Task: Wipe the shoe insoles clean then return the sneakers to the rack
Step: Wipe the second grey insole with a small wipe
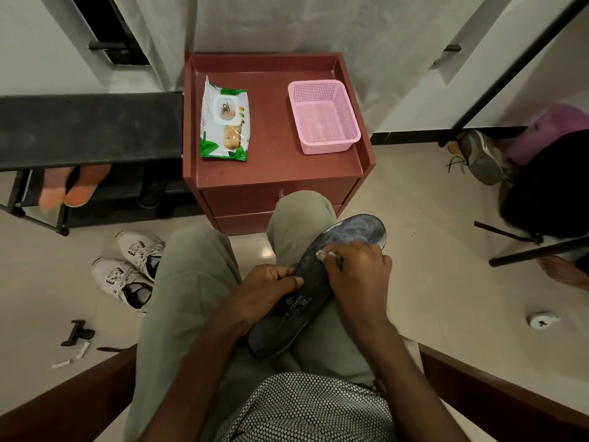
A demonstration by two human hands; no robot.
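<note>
Left hand (267, 290) grips the near half of the dark insole (314, 283), thumb laid across its upper face and fingers curled under its edge. Right hand (357, 269) is curled over the middle of the insole, fingertips pressing a small pale wipe (328, 255) against its surface; most of the wipe is hidden under the fingers. Insole position: lying across the person's right thigh, toe end pointing away and to the right, heel end toward the body, printed side up.

Sneakers (130, 269): a white pair on the floor to the left of the person's left knee, side by side and touching, openings facing up.

Rack (86, 129): a black shoe rack at the left, against the wall, with a pair of orange-soled shoes (75, 186) on a lower shelf.

Bench (274, 173): a reddish-brown cabinet with a raised rim, directly ahead of the knees. On its top, a green-and-white wet wipe pack (224, 121) lies flat at the left, and a pink mesh basket (323, 116) stands at the right, well apart from the pack.

Floor, near left: a small black tool (78, 333) and two short white pieces (71, 357). Floor, right: a small white round object (541, 320). A grey shoe (481, 156) lies at the far right, beside a dark bag (551, 186).
</note>
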